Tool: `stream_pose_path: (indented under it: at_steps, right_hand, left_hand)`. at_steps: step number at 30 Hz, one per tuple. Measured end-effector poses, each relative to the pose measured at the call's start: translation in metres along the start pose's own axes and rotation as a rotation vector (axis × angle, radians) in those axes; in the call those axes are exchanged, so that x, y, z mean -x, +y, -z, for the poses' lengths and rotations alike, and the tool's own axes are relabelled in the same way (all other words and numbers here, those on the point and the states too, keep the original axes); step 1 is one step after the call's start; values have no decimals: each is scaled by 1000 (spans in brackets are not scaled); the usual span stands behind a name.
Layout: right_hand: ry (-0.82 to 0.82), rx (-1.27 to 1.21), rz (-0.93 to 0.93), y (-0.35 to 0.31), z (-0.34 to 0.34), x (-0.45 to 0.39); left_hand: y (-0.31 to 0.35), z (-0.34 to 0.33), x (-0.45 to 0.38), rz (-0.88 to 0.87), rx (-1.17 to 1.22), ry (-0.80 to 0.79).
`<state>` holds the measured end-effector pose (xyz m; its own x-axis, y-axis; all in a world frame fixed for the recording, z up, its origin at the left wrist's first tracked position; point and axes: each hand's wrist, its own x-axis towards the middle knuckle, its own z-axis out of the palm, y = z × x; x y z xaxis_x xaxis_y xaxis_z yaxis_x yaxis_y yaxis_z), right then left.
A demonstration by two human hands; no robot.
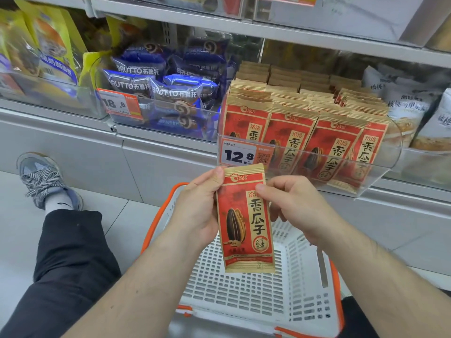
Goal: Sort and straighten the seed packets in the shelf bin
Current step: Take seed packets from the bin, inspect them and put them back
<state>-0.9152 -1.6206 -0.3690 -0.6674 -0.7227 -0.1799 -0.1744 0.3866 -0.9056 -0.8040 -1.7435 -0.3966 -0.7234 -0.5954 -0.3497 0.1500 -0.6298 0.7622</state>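
Head view, near field: white perforated plastic basket with orange rim (256, 296) on pale floor tiles, directly below both hands. Above basket, one red-and-tan sunflower seed packet (245, 220) held upright, printed face toward camera. Left hand (197, 211) gripping packet's left edge, thumb on top-left corner, fingers curled behind. Right hand (292, 203) pinching packet's right edge near the top, thumb on front face, remaining fingers curled behind; extent of contact behind packet not visible. At left: black trouser leg (70, 254), grey laced sneaker (46, 181).

Mid field: clear acrylic shelf bin (380, 172) on grey shelf, just above and right of held packet. White-and-orange price tag reading 12.8 (244, 154) on bin's front left. Matching seed packets in bin (305, 132) standing in rows, front row leaning slightly right; right-hand rows possibly less even, blurred.

Far field: blue wrapped roll-cake packs (170, 81) in neighbouring bin at left, orange price tag 18.8 (119, 103). Yellow snack bags (48, 45) far left. White pouches (410, 101) far right.
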Motion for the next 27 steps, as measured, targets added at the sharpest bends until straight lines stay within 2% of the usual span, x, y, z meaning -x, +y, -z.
stream_pose_path:
  at_steps: [6,10,13,20,27]
  right_hand:
    - [55,31,34,4,-1,-4]
    - [38,-55,-3,5,-1,-5]
    - [-13,-75,-23,4,1,-4]
    - [-215,131,-74,2,10,0]
    - [-103,-38,-44,8,11,-7]
  left_hand:
    - [-5,6,3,-20,-153,4]
    - [-8,8,5,-35,-121,23]
    - [-5,8,3,-31,-93,35]
    - [-4,10,-3,-32,-45,47]
    - [-10,12,5,-7,-188,-66]
